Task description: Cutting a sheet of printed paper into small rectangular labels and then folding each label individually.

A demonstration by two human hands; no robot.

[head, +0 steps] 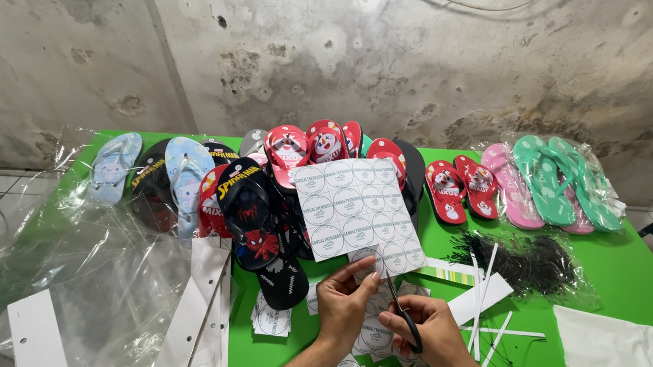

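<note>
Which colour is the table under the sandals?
Bright green table, shown best in the head view.

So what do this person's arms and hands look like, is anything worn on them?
Both forearms are bare as far as the picture shows: no sleeves, gloves or watch. The left hand and right hand show no rings that I can make out. Fingernails look short and unpainted.

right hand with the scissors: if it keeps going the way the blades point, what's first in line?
Likely the sticker sheet: the right hand aims its scissors up at its lower edge, held by the left hand.
</note>
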